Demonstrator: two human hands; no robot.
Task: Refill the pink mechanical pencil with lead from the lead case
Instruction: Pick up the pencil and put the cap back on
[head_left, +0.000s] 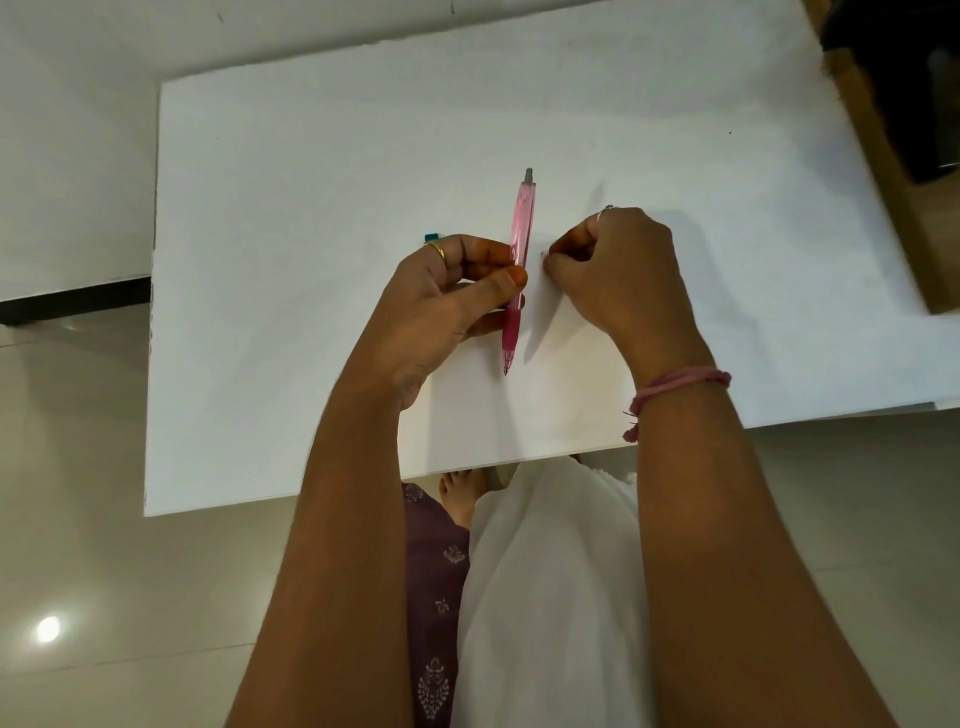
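Head view, bench: a white bench (311, 208) is filling most of the frame, with pale floor tiles (78, 519) showing around it
Head view, pink mechanical pencil: the pink mechanical pencil (521, 244) is being held above the bench near its middle, running almost straight away from the person, grey cap end pointing far and metal tip pointing near
Head view, left hand: the left hand (447, 296) is gripping the pencil at mid-barrel, thumb pressing on top and fingers curling beneath; a gold ring is sitting on one finger
Head view, right hand: the right hand (613, 270) is sitting just beside the pencil on its right, fingers curling inward and fingertips pinching together at something small and pale pink; what it is cannot be told, and the pinch is not touching the barrel
Head view, right wrist: a pink thread band (675, 387) is wrapping the wrist, a loose end hanging down
Head view, teal item: a small teal-topped object (432, 238) is peeking out behind the left hand's knuckles, resting on the bench; too hidden to identify
Head view, below bench edge: white cloth (545, 571) and a maroon patterned garment (434, 571) are showing between the forearms, with a bare foot (460, 493) resting on the floor
Head view, far right: a dark object with a wooden edge (893, 130) is standing beside the bench corner
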